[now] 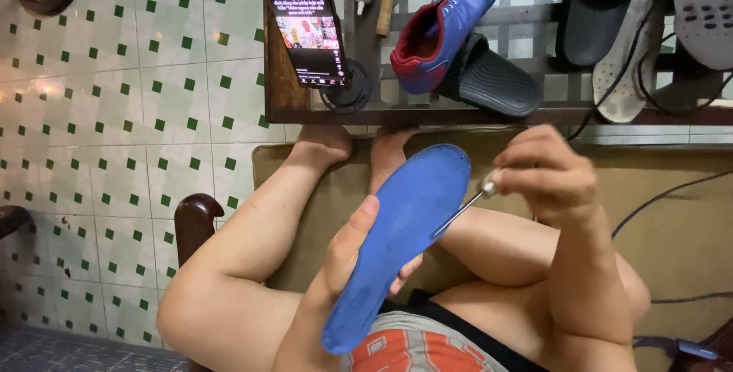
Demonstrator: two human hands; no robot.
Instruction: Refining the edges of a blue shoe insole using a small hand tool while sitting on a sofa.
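Mid-frame, the left hand (353, 254) grips a long blue foam insole (397, 238); the right hand (546, 177) pinches a thin metal awl (458, 213) against it, so poking seems underway and steady aim is needed.

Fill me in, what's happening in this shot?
A seated person holds a blue insole in the left hand, thumb over its edge. The right hand grips a thin metal tool with its tip against the insole's edge. In front, on a low glass-topped table, stand a blue and red shoe, dark sandals, more insoles and a propped phone with its screen on. The floor is tiled in white with green squares.
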